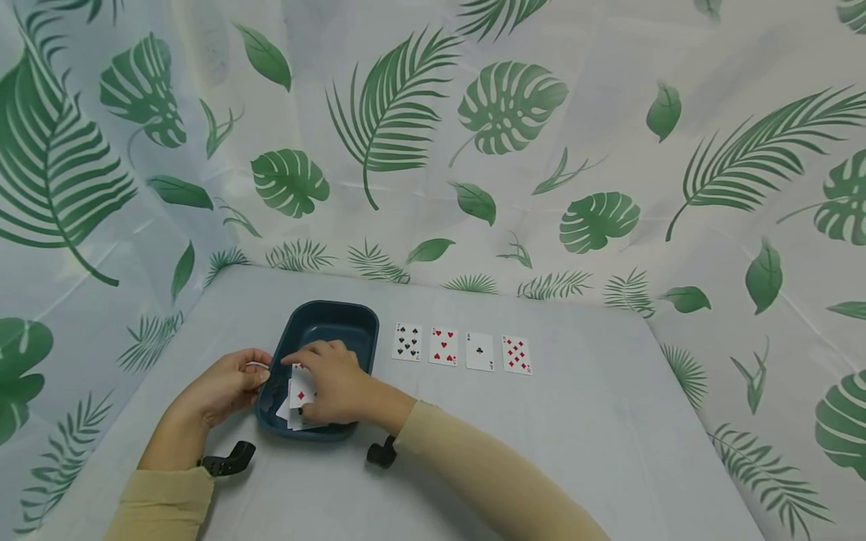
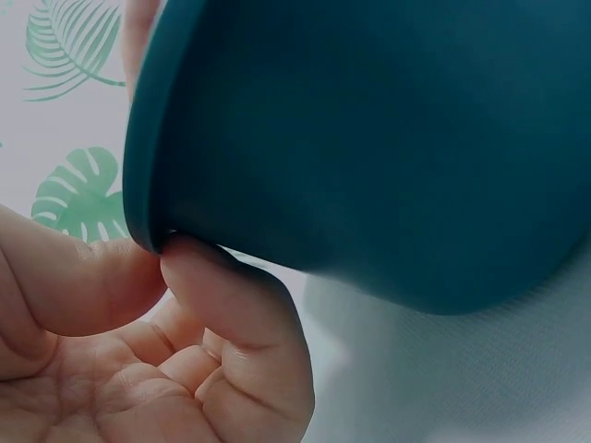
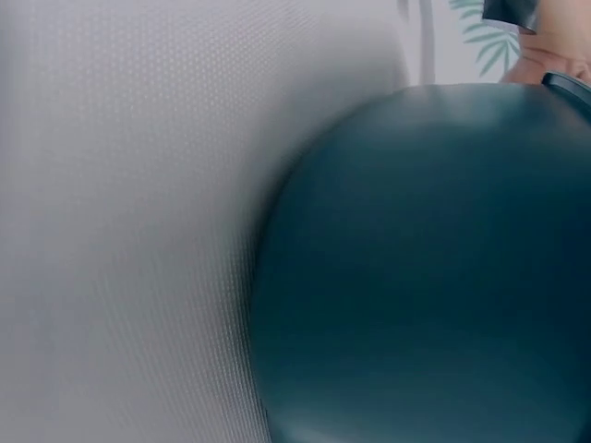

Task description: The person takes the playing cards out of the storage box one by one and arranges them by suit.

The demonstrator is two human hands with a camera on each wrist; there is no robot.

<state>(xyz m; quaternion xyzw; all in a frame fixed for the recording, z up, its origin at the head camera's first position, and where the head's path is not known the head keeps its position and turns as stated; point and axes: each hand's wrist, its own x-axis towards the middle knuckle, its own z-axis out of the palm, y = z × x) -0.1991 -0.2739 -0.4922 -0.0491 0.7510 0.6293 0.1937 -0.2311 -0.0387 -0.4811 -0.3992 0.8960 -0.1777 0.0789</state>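
In the head view a dark blue tray (image 1: 333, 324) stands on the left part of the table. My left hand (image 1: 218, 387) pinches its left rim between thumb and finger, as the left wrist view shows close up on the tray's rim (image 2: 148, 157). Inside the near half of the tray lie loose playing cards (image 1: 284, 409). My right hand (image 1: 338, 387) reaches in over them and grips a red diamond playing card (image 1: 301, 385), fingers at its far edge and thumb at its near edge. In the right wrist view the tray's outer wall (image 3: 416, 268) hides that hand.
To the right of the tray a row of face-up cards lies on the white table (image 1: 575, 451): a spade card (image 1: 407, 343), a heart card (image 1: 443, 346), an ace of clubs (image 1: 479, 352) and a diamond card (image 1: 517, 355). A leaf-patterned curtain (image 1: 406, 225) stands behind.
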